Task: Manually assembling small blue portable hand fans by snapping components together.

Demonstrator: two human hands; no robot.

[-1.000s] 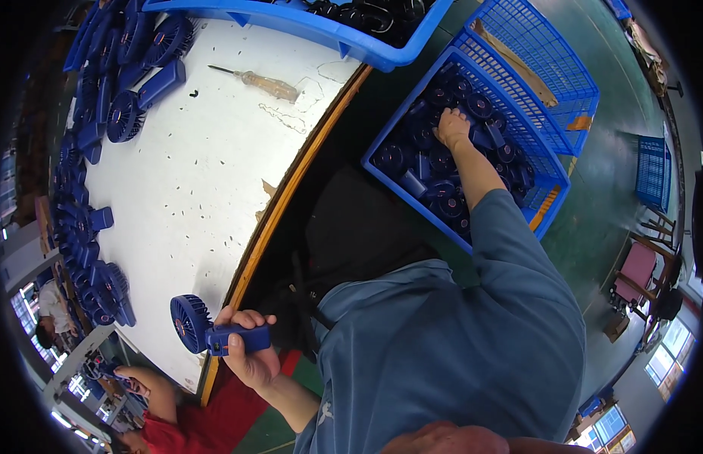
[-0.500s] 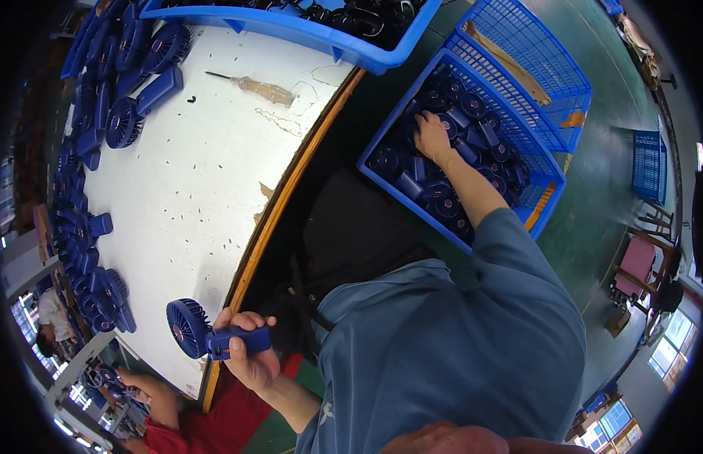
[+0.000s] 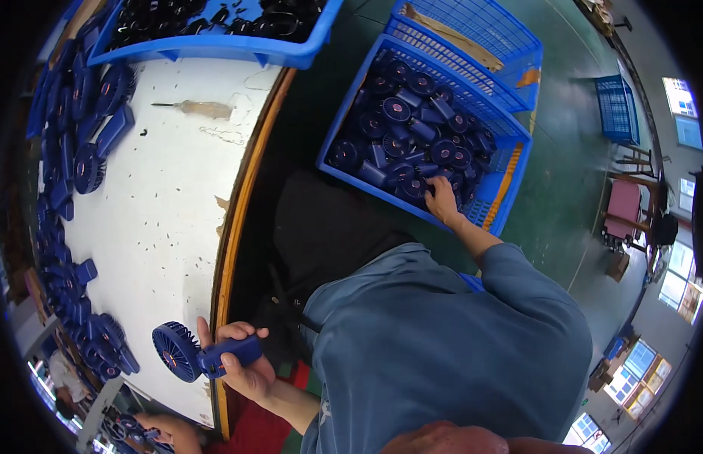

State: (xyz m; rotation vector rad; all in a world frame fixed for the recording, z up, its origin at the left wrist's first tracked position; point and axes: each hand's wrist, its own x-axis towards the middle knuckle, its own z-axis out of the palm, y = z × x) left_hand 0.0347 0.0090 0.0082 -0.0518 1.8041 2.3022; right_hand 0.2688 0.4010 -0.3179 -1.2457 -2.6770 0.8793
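Observation:
My left hand (image 3: 247, 365) is closed around the handle of a dark blue handheld fan (image 3: 177, 352). I hold this fan above the near edge of the white table (image 3: 162, 227), its round grille pointing left. On my right, my right hand (image 3: 443, 202) reaches into a blue plastic crate (image 3: 510, 170) filled with similar fans. Its fingers curl onto a fan (image 3: 415, 188) close to the crate's near side; the fingertips are partly hidden.
Piled fans (image 3: 86, 166) line the table's far left side. A screwdriver (image 3: 204, 109) with a clear handle lies near a blue tray (image 3: 215, 51) of black parts. Behind the crate stands another blue crate (image 3: 472, 38). At lower left, a co-worker's arm (image 3: 169, 431) holds a fan.
My right hand has moved within the crate toward its near side. The view has turned, shifting the table and crate leftward. The left hand still holds its fan, now with the index finger raised.

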